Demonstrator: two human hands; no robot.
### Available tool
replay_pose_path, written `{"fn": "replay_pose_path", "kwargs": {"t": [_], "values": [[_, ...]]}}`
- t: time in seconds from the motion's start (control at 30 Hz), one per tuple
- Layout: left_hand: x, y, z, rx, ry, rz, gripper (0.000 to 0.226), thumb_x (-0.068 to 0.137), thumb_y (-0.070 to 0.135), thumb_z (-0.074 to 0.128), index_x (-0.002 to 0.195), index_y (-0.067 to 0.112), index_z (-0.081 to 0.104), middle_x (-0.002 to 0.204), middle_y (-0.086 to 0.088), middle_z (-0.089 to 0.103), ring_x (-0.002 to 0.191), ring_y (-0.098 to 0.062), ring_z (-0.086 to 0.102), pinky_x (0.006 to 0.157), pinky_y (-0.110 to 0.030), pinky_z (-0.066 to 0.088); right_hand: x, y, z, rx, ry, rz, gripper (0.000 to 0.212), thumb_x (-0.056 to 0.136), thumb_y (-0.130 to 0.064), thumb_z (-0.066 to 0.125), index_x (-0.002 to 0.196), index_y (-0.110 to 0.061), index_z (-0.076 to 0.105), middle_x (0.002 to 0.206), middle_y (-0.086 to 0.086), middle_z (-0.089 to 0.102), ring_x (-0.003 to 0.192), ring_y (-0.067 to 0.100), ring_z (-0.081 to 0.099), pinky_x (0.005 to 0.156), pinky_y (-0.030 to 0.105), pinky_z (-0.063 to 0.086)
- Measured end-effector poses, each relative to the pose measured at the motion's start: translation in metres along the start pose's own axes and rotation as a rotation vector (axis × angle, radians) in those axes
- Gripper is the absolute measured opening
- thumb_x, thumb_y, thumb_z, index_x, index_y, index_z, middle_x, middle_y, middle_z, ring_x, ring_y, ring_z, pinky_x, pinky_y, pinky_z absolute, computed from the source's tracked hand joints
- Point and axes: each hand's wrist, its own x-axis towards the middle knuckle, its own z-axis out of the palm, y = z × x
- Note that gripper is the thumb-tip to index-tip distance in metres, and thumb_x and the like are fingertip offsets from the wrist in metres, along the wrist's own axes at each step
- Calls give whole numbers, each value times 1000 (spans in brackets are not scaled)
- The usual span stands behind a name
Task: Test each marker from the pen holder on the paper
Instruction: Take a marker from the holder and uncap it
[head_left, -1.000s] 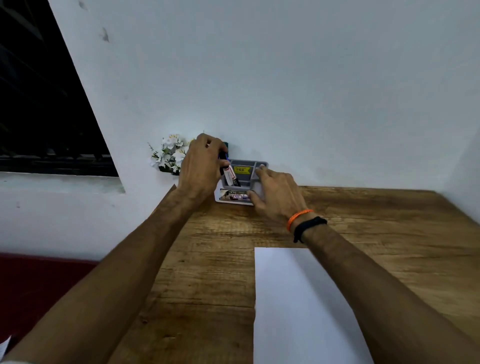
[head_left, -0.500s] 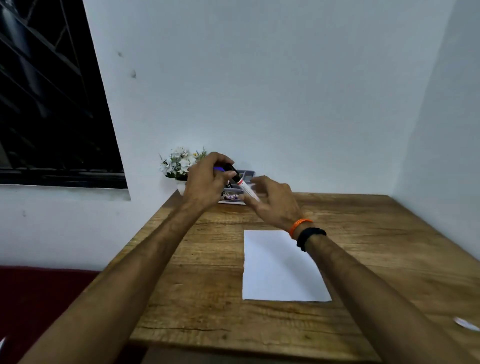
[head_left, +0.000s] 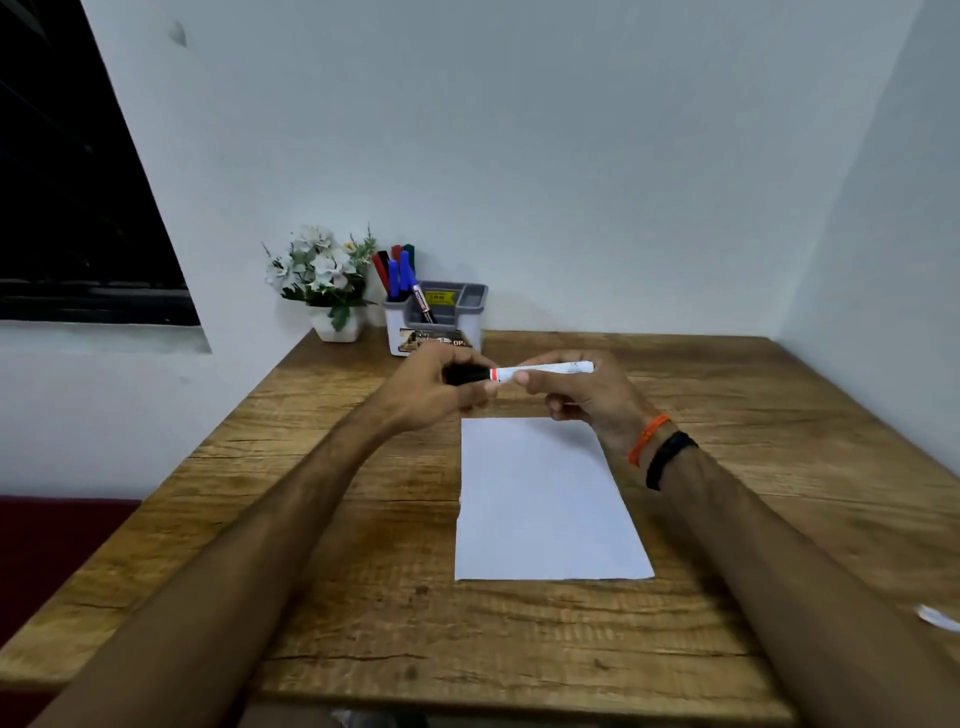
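Wooden table (head_left: 332, 519), paper (head_left: 545, 499) mid-table

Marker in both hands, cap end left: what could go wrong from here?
1. The left hand grips the black cap and the right hand the white barrel of the marker; a sudden release could jerk the tip into fingers.
2. The hands hover beyond the far edge of the paper, so a stray stroke might mark the wooden table.
3. The loose sheet may slide while being written on.
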Motion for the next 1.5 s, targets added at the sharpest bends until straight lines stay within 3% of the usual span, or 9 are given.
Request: {"fn": "replay_pose_path", "kwargs": {"t": [0.2,0.33,0.5,0.6,0.8,1.07,1.2,1.33,1.5], "values": [[11,-5,11,98,-116,72,17,89,19,67,100,7,68,79,-4,69,67,-13,65,59,-28,51,15,9,-2,98,-53,56,1,82,-13,74,82,-13,75,77,12,65,49,13,51,47,23,40],[11,-10,16,154,-88,117,16,88,25,67,100,14,69,82,0,71,70,-11,64,65,-31,53,16,13,9,100,-103,81,11,87,-20,72,82,-13,65,69,4,69,51,13,55,47,22,40],[5,-6,17,256,-95,213,14,95,29,57,83,37,58,74,5,66,66,-6,61,58,-16,44,14,15,15,100,-64,63,14,86,-17,72,76,-12,64,70,9,66,52,14,55,46,21,42],[4,-7,18,335,-113,248,16,97,28,53,83,35,55,71,11,62,63,-2,57,55,-11,38,13,14,17,103,-78,70,18,87,-19,72,74,-12,61,71,8,67,53,13,53,47,21,41],[5,-16,22,322,-110,233,24,96,33,49,95,13,62,80,1,64,72,-14,59,62,-34,48,13,15,19,130,-83,79,18,86,-14,71,74,-10,59,69,6,69,53,14,49,45,20,37],[4,-7,23,272,-81,318,13,95,23,51,86,22,60,59,18,49,52,-3,46,50,-11,30,11,11,17,286,-189,79,23,76,-18,71,65,-11,52,59,4,63,41,7,43,41,18,33],[5,-7,24,260,-78,311,16,93,26,51,86,17,62,59,16,48,52,-3,46,49,-11,29,10,12,16,315,-199,70,23,75,-16,70,58,-17,56,58,5,62,40,7,42,41,18,31],[3,-6,22,227,-65,322,18,94,32,56,76,31,57,59,12,46,53,-4,41,50,-16,28,12,12,12,363,-188,44,23,78,-11,71,60,-15,58,60,7,65,40,6,44,40,17,33],[6,-8,22,182,-50,212,39,82,52,63,91,14,66,68,-1,61,56,-6,47,53,-30,38,14,13,8,256,-127,-18,18,77,-15,72,62,-17,62,62,11,61,46,15,44,41,21,34]]}}
